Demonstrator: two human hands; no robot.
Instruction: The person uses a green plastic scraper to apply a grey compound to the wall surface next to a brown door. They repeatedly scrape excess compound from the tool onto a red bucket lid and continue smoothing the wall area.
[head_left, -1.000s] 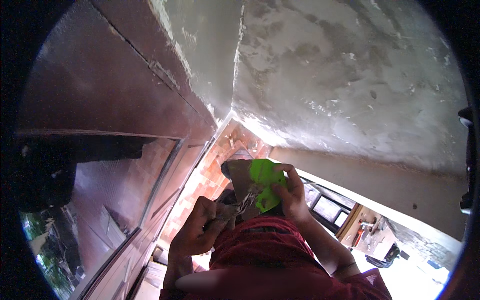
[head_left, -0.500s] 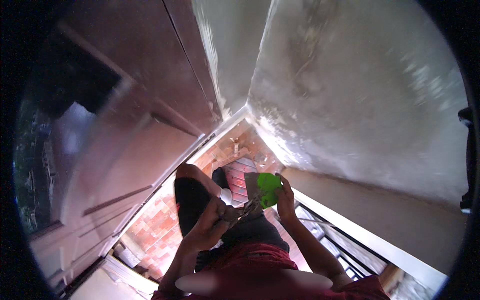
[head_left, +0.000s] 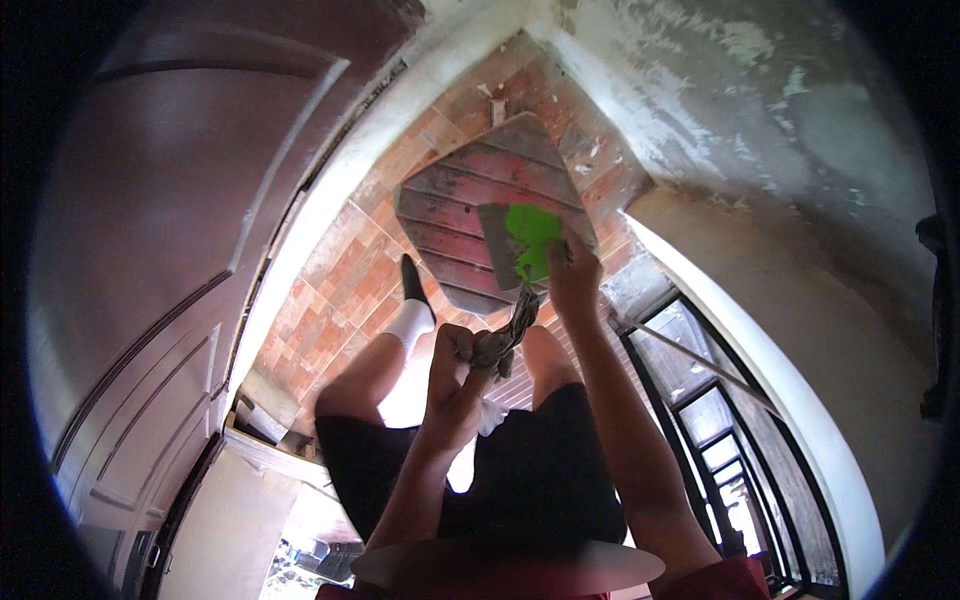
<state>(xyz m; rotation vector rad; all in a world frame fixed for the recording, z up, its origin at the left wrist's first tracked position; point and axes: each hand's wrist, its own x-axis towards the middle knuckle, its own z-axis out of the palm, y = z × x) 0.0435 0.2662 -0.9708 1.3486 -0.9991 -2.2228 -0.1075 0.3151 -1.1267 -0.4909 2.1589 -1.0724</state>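
My right hand (head_left: 577, 275) pinches the right edge of a flat, squarish piece (head_left: 532, 240), bright green on one part and grey on the rest. It is held out in front of me, above a worn red slatted stool top (head_left: 460, 190). My left hand (head_left: 460, 385) is closed around a crumpled grey strip that looks like a dirty rag (head_left: 518, 318). The strip's upper end reaches the lower edge of the green and grey piece. Whether the two touch I cannot tell.
Brown-orange tiles (head_left: 335, 285) cover the floor. A brown panelled door (head_left: 170, 210) stands at left, a stained, peeling wall (head_left: 720, 110) at right. Below a ledge at lower right is a black metal frame (head_left: 715, 410). My bent legs and dark shorts (head_left: 540, 475) are under my hands.
The view has tilted downward, showing more of the slatted stool and my legs. Both hands still hold the same things, the green and grey piece and the grey strip.
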